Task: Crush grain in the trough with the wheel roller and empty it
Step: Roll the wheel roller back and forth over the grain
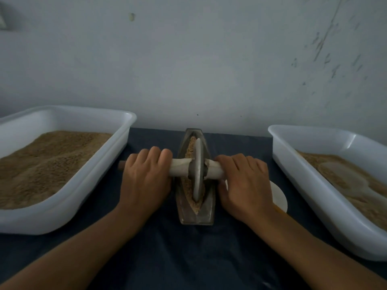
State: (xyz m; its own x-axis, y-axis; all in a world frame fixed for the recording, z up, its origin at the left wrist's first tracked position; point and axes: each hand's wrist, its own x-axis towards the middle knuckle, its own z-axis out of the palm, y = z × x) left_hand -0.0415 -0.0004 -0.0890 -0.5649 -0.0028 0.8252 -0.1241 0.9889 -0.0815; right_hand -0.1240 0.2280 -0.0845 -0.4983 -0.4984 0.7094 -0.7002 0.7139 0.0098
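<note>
Both hands, left (pixel 144 174) & right (pixel 243 181), wrap the axle (pixel 180 168) either side of the wheel (pixel 198 170); looks heavy, stiff, sits in the trough (pixel 206 214).

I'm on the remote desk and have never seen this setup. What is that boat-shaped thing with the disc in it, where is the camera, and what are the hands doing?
There is one picture, taken by a camera worn on the person's head, looking forward and down at a table with a dark cloth. No machine here: a person works with bare hands.

In the middle sits a narrow boat-shaped trough with grain in its groove. A wheel roller, a disc on a crosswise handle, stands in that groove. The left hand grips the handle on one side, the right hand on the other, fingers curled over it.

A white tub of brown grain stands on the left, and another white tub with paler, finer material on the right. A white round object lies partly hidden behind the right hand.
</note>
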